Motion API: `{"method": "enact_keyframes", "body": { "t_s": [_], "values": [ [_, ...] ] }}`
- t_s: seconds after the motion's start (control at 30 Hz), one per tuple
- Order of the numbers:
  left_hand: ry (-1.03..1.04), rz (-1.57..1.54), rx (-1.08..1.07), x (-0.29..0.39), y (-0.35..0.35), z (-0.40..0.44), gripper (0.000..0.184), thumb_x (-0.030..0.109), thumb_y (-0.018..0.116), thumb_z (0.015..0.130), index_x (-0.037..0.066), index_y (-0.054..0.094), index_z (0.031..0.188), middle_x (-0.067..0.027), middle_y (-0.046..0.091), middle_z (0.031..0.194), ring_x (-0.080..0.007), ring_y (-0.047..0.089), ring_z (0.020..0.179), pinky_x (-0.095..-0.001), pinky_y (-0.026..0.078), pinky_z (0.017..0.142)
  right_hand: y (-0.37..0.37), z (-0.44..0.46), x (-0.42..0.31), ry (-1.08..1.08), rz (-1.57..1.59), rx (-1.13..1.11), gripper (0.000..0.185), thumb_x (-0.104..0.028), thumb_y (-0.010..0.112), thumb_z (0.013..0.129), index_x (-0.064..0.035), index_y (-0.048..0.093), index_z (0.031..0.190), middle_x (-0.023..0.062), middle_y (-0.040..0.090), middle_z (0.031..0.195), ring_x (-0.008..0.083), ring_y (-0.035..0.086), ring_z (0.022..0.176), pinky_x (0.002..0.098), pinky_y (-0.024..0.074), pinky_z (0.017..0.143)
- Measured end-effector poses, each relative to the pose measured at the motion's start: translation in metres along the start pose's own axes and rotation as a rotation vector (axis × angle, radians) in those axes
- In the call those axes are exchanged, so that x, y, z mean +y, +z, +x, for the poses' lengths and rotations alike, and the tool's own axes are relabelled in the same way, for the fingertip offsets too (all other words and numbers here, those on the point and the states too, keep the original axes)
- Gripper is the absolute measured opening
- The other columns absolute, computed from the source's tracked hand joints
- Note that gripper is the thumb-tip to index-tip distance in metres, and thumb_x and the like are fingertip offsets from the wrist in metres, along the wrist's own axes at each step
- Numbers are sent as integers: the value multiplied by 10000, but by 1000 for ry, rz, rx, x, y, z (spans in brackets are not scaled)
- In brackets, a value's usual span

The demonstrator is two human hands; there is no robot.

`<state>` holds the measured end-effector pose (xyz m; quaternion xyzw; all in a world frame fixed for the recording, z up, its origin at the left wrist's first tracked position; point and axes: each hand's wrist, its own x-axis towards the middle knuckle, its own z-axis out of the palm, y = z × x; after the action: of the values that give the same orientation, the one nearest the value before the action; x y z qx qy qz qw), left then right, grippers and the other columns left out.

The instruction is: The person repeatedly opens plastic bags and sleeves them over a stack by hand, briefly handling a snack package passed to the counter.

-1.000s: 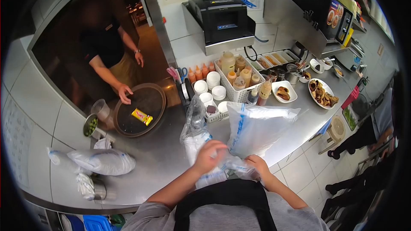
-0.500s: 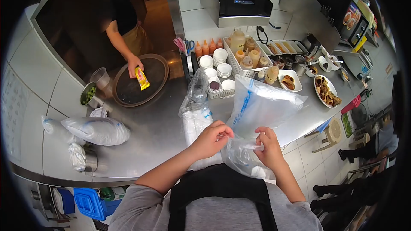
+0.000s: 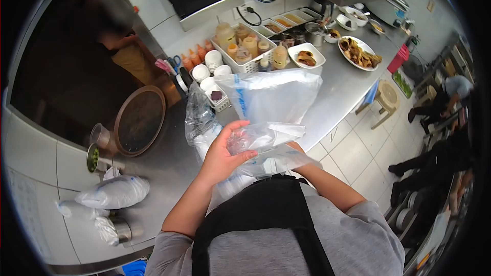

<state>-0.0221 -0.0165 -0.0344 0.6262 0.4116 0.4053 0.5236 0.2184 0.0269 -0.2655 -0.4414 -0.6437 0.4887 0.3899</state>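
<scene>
Close to my body, a clear plastic bag (image 3: 271, 145) is spread at its mouth between my two hands. The fingers and thumb of my left hand (image 3: 225, 153) curve around its left side. My right hand (image 3: 299, 158) is mostly behind or inside the bag's film, so its fingers are hidden. Just beyond lies a larger stack of clear bags (image 3: 279, 94) with blue print. To its left, a crumpled clear wrapper (image 3: 199, 117) sits over white packed items on the steel counter.
A round brown tray (image 3: 140, 120) is at the left by the pass window, where a person (image 3: 128, 46) stands. White-wrapped bundles (image 3: 115, 192) lie lower left. Behind are a sauce-bottle basket (image 3: 245, 64), cups (image 3: 213, 60) and a plate of food (image 3: 359, 52). Other people are at the right.
The bag between my hands has been lifted and its mouth spread wider. The person at the window has drawn back, and the yellow packet is gone from the tray. The view has turned.
</scene>
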Motion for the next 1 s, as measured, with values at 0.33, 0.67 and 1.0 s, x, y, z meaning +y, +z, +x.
{"method": "enact_keyframes", "body": {
  "t_s": [0.33,0.67,1.0],
  "values": [
    [81,106,91,11,10,2,432,53,647,862,60,533,1279,-48,638,1023,-121,581,994,-261,446,865,-122,-22,-149,-26,250,399,393,-307,641,845,-29,617,1120,15,620,972,118,527,803,236,411,741],
    [163,68,99,-13,8,6,258,15,705,810,18,624,1055,-31,649,915,-84,578,791,-234,459,742,-70,-37,-232,-184,39,160,231,-113,705,822,-49,652,1037,52,664,898,135,615,855,264,472,749],
    [441,178,396,6,30,12,208,155,531,962,11,661,884,25,545,687,-77,487,611,-216,408,611,-66,-36,-226,-39,-24,91,234,-166,546,959,-20,615,790,3,575,718,71,531,675,216,429,647]
  ]
}}
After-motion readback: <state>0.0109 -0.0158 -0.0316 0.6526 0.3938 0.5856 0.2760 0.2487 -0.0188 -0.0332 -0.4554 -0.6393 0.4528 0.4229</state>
